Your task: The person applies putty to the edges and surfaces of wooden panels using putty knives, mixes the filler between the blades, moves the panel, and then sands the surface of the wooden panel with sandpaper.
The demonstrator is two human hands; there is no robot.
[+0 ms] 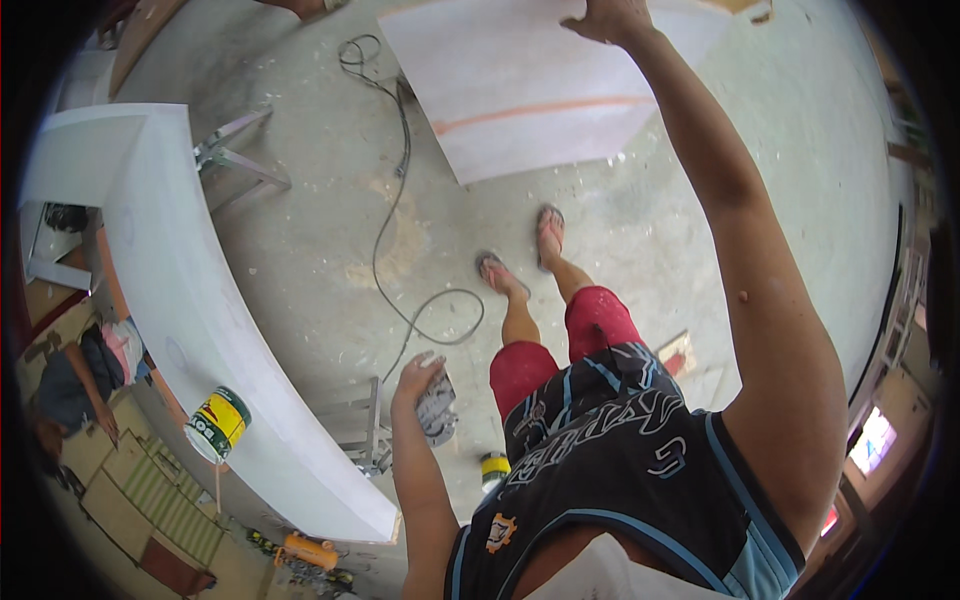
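Note:
My right hand (612, 20) reaches far out to the top edge of the view. Its fingers are spread over a white panel (530, 70) with an orange-brown streak across it. Nothing shows in that hand. My left hand (418, 378) hangs low, beside my left leg, with its fingers bent at the edge of a grey, smeared flat board (437, 405). The hand appears closed on this board. Part of the board is behind the hand and wrist.
A long, curved white panel (190, 270) stands at the left, with a yellow-and-green can (218, 424) on it. A dark cable (378, 240) loops across the floor. Another can (494, 468) is near my body. A person (85, 375) is at far left.

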